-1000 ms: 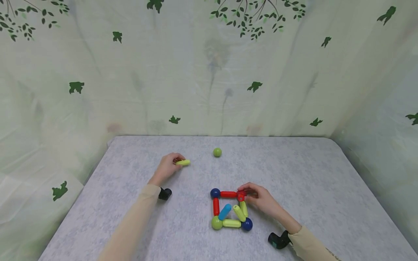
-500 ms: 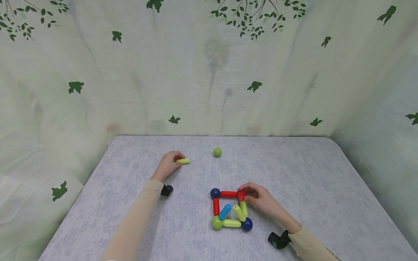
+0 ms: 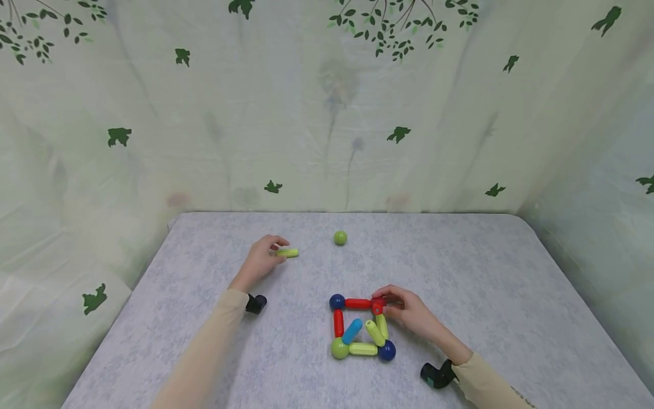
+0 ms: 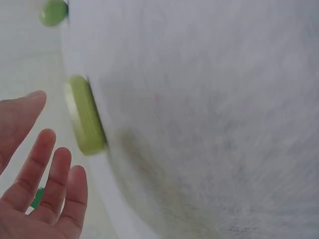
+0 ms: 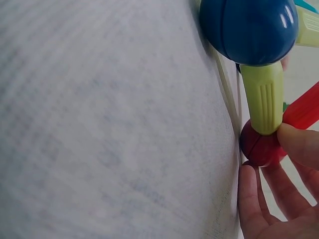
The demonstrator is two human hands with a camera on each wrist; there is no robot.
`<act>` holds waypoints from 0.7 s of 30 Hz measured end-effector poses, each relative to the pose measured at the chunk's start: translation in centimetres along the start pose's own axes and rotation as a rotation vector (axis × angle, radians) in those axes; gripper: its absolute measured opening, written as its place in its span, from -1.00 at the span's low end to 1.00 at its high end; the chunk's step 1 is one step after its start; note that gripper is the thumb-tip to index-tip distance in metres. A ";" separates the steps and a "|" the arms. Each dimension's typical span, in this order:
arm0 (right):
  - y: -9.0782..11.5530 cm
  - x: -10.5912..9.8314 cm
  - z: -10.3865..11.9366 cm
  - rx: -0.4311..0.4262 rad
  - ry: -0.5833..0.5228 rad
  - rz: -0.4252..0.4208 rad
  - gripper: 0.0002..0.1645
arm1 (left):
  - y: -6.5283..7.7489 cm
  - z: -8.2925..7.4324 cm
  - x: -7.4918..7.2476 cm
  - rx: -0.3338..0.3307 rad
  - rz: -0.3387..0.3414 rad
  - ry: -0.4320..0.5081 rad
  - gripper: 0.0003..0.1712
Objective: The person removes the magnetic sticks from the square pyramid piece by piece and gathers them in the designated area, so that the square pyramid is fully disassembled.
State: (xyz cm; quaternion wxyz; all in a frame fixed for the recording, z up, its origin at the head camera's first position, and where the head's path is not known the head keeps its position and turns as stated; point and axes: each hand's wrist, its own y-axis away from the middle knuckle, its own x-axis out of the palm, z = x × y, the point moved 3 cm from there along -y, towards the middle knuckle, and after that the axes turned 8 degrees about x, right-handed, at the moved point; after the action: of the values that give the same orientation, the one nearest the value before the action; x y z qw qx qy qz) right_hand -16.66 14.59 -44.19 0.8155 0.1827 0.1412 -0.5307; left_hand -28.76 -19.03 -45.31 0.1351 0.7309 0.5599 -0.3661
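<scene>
My left hand (image 3: 261,258) is at the back left, fingers and thumb spread around a yellow-green magnetic rod (image 3: 292,253). In the left wrist view that rod (image 4: 85,117) lies on the table, apart from the fingertips. My right hand (image 3: 413,313) pinches a red ball (image 5: 256,147) at the far right corner of a four-sided frame of rods and balls. A red rod (image 5: 303,107) slants up from that ball. Dark blue balls (image 3: 386,350) and a green ball (image 3: 339,348) form the other corners. A blue rod (image 3: 352,331) and a yellow-green rod (image 3: 374,333) stand up from the near corners.
A loose green ball (image 3: 340,238) sits near the back of the grey table (image 3: 460,255). Behind the table hangs a pale curtain (image 3: 286,113) with leaf prints. Black wrist cameras (image 3: 436,375) stick out near both sleeves.
The left fingers have let go of the yellow-green rod and spread apart, and the rod now lies on the table. My right hand and the frame stay where they were.
</scene>
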 end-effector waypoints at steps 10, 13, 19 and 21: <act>-1.6 0.2 -3.6 0.000 0.014 -0.019 -0.69 | 2.6 -5.3 2.6 0.216 0.184 0.149 -0.68; -1.7 0.2 -3.9 0.001 0.021 -0.035 -0.71 | 3.4 -7.2 4.0 0.261 0.282 0.191 -0.68; -1.9 0.1 -4.0 0.009 0.031 -0.071 -0.71 | 5.0 -9.9 7.0 0.316 0.419 0.256 -0.68; -2.0 0.0 -3.9 0.010 0.034 -0.074 -0.71 | 5.4 -10.4 7.9 0.312 0.447 0.284 -0.68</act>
State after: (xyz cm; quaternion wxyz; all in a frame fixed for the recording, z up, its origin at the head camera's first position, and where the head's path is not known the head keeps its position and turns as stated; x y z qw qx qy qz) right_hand -18.64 15.57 -48.04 0.7919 0.1902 0.1590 -0.5580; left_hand -18.94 -8.88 -44.65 0.0189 0.8919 0.3354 -0.3028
